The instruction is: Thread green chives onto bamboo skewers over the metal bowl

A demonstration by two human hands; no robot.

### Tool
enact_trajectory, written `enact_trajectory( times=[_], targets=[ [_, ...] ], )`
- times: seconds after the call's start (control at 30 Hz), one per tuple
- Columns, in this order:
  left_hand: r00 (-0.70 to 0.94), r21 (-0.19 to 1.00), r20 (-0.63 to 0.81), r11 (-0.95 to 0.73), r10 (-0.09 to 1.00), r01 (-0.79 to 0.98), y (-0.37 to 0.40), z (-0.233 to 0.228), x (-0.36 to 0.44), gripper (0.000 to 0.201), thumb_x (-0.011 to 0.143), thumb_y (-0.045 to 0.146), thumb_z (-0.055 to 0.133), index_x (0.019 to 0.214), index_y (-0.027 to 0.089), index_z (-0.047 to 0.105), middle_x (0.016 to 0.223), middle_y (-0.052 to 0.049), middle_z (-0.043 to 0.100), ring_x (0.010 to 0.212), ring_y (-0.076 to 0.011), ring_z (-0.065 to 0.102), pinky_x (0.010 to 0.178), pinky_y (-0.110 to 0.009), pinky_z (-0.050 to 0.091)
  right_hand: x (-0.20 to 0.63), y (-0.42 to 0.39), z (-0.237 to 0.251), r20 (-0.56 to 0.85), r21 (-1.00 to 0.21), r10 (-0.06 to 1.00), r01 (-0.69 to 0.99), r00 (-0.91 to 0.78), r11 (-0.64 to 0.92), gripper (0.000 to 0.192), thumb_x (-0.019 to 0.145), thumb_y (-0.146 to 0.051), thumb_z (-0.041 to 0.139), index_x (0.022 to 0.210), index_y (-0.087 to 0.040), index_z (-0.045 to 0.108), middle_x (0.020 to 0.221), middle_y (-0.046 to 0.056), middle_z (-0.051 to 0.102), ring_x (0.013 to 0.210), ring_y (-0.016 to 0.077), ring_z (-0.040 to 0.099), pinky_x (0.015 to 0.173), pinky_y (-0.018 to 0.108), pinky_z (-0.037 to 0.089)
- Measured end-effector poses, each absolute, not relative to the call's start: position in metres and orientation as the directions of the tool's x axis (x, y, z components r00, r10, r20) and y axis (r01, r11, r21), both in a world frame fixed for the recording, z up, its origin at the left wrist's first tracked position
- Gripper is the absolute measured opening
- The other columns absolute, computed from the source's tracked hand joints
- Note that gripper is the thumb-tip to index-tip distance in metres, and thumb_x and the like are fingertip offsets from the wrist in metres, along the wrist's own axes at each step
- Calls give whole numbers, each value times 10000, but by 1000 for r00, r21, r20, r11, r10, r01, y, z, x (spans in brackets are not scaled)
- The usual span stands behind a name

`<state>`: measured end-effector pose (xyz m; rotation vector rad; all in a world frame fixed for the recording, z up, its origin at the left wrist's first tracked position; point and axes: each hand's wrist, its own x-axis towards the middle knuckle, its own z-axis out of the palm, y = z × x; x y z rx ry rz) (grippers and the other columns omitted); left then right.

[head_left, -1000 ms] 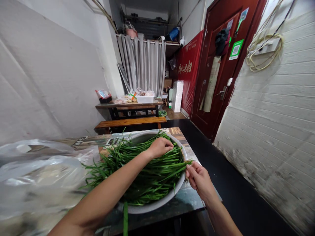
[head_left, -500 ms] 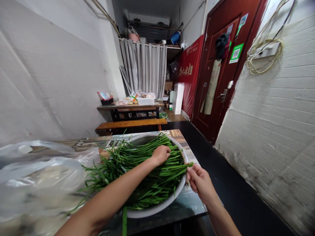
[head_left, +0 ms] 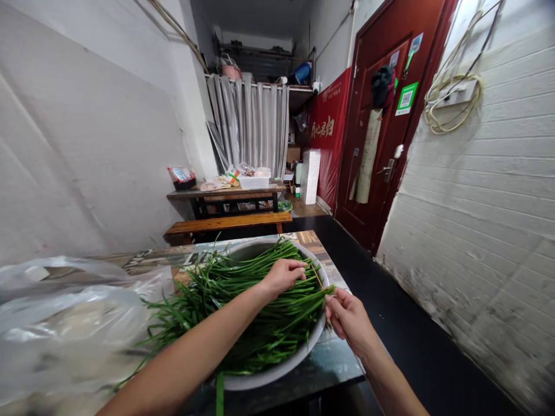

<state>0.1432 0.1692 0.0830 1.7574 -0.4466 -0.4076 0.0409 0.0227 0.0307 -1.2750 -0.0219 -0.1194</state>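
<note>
A wide metal basin (head_left: pixel 318 335) holds a heap of long green chives (head_left: pixel 243 283), their leafy ends spilling over its left rim. Above the heap, my left hand (head_left: pixel 284 277) is closed in a pinch at one end of a thin yellowish-brown strand (head_left: pixel 318 276). That strand slants down to the cut ends beside my right hand. At the basin's right rim, my right hand (head_left: pixel 347 315) has thumb and fingers closed around the stem ends of some chives. The leaf part of that bunch still lies over the heap.
Clear plastic bags (head_left: pixel 78 329) with pale contents sit left of the basin on the patterned table (head_left: pixel 321 245). Behind stand a wooden bench (head_left: pixel 229 222) and another table with a white tub (head_left: pixel 254 182). A red door (head_left: pixel 368 133) is at the right.
My left hand has lifted slightly from the chives and now draws out a thin strand toward the right rim. My right hand keeps its grip. The view has shifted slightly.
</note>
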Motion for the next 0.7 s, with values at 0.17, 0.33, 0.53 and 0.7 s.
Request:
enact_trajectory(
  times=[0.17, 0.33, 0.53, 0.7],
  targets=[
    [879, 969, 23, -205, -476, -136, 165, 81, 145, 370, 693, 244, 541, 1000, 52, 614, 675, -40, 616, 406, -30, 373, 408, -175, 298, 41, 22, 32, 91, -951, -78, 110, 993, 289, 258, 766, -369, 585, 658, -162, 474, 489, -64, 526, 217, -7, 279, 240, 133, 122],
    [879, 954, 47, -240, -474, -180, 165, 78, 147, 370, 694, 238, 530, 1007, 63, 623, 677, -41, 622, 414, -33, 375, 414, -172, 306, 42, 22, 29, 77, -950, -76, 96, 994, 296, 263, 751, -379, 597, 663, -162, 478, 498, -63, 532, 212, -8, 280, 232, 131, 122],
    [881, 935, 70, -277, -468, -222, 167, 78, 148, 367, 697, 251, 528, 995, 67, 637, 675, -46, 639, 414, -43, 356, 410, -178, 287, 43, 23, 28, 65, -950, -76, 85, 995, 300, 268, 734, -385, 612, 658, -161, 486, 497, -61, 536, 208, -7, 280, 224, 134, 127],
    [866, 874, 137, -352, -481, -334, 167, 76, 150, 332, 717, 255, 514, 967, 93, 662, 701, -50, 666, 475, -77, 459, 478, -193, 371, 42, 23, 28, 69, -953, -72, 87, 995, 290, 267, 740, -387, 608, 663, -159, 494, 489, -60, 530, 214, -5, 285, 226, 129, 126]
  ],
)
